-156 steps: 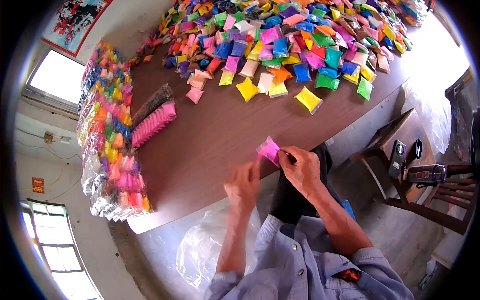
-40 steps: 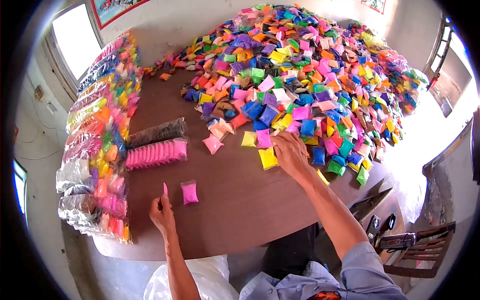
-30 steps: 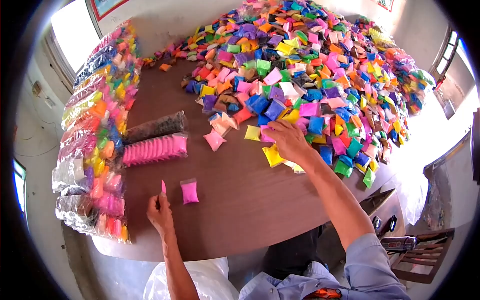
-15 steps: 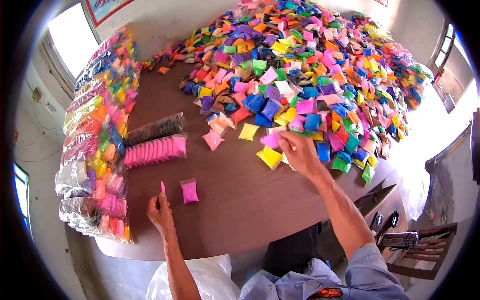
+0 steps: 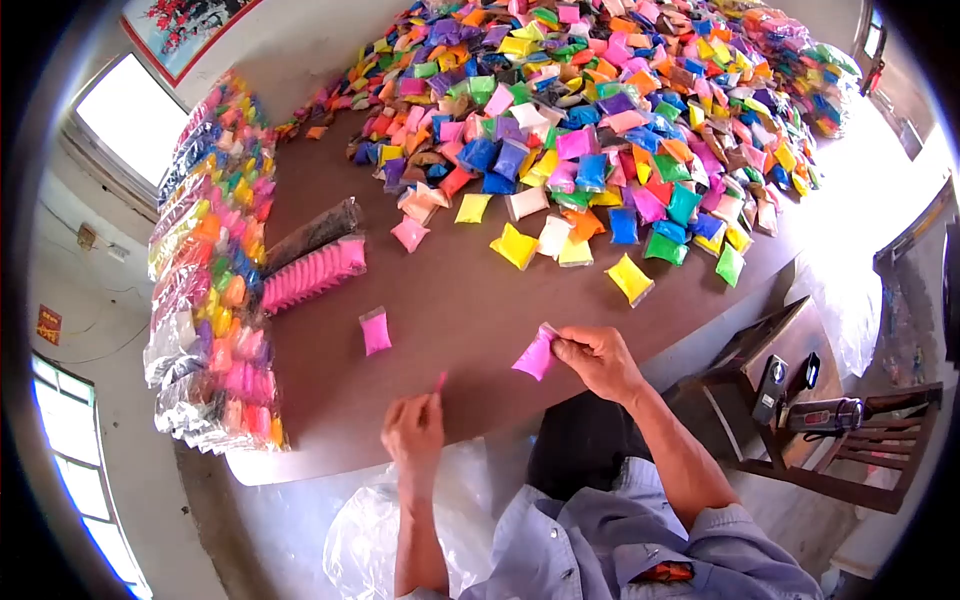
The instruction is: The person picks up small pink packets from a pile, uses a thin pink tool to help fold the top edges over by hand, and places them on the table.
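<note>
My right hand [image 5: 600, 362] pinches a bright pink packet [image 5: 536, 352] by its clear corner, over the front part of the brown table [image 5: 450, 320]. To its left, my left hand [image 5: 413, 430] is closed near the table's front edge. A thin pink piece [image 5: 441, 381] sticks up from its fingertips; I cannot tell what kind of thing it is. One pink packet [image 5: 375, 331] lies alone beyond my left hand. Farther back on the left is a clear sleeve of pink packets [image 5: 315, 274], against a sleeve of black packets [image 5: 312, 236].
A big heap of coloured packets [image 5: 590, 120] covers the back and right of the table. Stacked bagged packets [image 5: 215, 270] line the left edge. At right, a small wooden table [image 5: 740, 400] holds a dark flask [image 5: 825, 415]. A clear plastic bag [image 5: 400, 525] hangs below the front edge.
My right hand has drawn the pink packet from the heap toward the table's front. My left hand, still holding the thin pink piece, has moved right. The view has shifted.
</note>
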Demonstrator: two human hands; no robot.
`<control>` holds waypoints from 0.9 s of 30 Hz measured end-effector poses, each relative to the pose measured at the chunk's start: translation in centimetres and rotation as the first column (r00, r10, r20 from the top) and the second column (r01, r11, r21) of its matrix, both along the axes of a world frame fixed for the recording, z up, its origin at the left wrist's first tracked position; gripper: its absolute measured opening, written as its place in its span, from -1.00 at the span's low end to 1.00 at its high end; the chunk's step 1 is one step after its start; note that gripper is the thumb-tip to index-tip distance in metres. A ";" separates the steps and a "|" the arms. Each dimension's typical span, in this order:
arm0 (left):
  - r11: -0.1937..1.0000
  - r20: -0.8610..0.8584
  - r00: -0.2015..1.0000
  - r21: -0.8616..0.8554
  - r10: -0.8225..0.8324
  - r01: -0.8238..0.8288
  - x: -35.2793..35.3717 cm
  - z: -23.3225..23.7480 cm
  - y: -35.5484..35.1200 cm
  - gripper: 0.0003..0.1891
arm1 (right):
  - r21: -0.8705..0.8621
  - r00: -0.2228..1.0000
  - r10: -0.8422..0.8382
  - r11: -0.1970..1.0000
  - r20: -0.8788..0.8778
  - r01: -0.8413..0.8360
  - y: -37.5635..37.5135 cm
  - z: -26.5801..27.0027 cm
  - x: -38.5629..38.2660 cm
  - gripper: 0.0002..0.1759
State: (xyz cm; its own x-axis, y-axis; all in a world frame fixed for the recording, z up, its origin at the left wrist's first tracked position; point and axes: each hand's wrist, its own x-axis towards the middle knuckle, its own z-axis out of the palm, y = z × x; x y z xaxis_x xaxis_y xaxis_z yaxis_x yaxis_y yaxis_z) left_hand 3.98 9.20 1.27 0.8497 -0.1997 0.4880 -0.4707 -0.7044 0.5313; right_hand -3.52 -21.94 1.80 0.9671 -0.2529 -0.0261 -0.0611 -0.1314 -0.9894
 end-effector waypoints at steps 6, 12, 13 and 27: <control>0.980 0.028 0.991 0.159 -0.129 0.123 -1.7 0.3 -3.0 -0.88 | 0.060 0.999 0.048 0.997 0.014 -0.049 1.1 0.1 -0.8 -0.77; 0.956 -0.028 0.955 0.014 -0.294 0.295 -1.5 3.2 -8.2 -0.73 | 0.000 0.994 0.050 0.999 0.094 -0.050 1.4 -0.5 -0.7 -0.77; 0.944 -0.101 0.939 -0.047 -0.329 0.326 -1.6 3.3 -9.4 -0.72 | 0.001 0.995 0.048 0.999 0.091 -0.049 1.4 -0.7 -0.7 -0.77; 0.893 -0.498 0.750 -0.344 -0.435 0.289 -1.8 -0.5 -11.0 -0.80 | 0.000 0.998 0.036 0.999 0.051 -0.036 0.9 -0.3 -0.8 -0.67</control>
State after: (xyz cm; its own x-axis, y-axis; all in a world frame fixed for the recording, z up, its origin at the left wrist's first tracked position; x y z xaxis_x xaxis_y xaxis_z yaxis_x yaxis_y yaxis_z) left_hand 2.20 -1.80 0.73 0.8697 -0.4924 0.0335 -0.2407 -0.3639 0.8998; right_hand -4.34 -21.08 1.51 0.9757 -0.2177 0.0228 -0.0061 -0.1315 -0.9913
